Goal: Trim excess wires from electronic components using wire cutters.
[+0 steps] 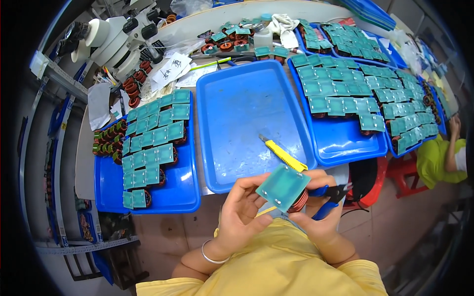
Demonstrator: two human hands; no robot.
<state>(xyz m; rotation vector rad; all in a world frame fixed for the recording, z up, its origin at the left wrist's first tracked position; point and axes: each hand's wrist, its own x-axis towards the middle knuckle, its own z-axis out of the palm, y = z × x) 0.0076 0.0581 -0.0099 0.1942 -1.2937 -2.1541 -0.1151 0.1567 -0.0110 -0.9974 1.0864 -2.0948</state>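
In front of my chest is a wire-wound coil with a square green board on top, tilted so the board faces up. Red-brown windings show under its right side. My left hand has its curled fingers at the board's left edge. My right hand supports the coil from the right, thumb against the windings, and also holds blue-handled cutters, their jaws pointing right. Some fingertips are hidden behind the board. Just beyond lies a yellow utility knife in the blue tray.
Blue trays of green-board coils stand at left and right. A white microscope, papers and loose coils are at the back. Red stools and a person in a bright green top are at right.
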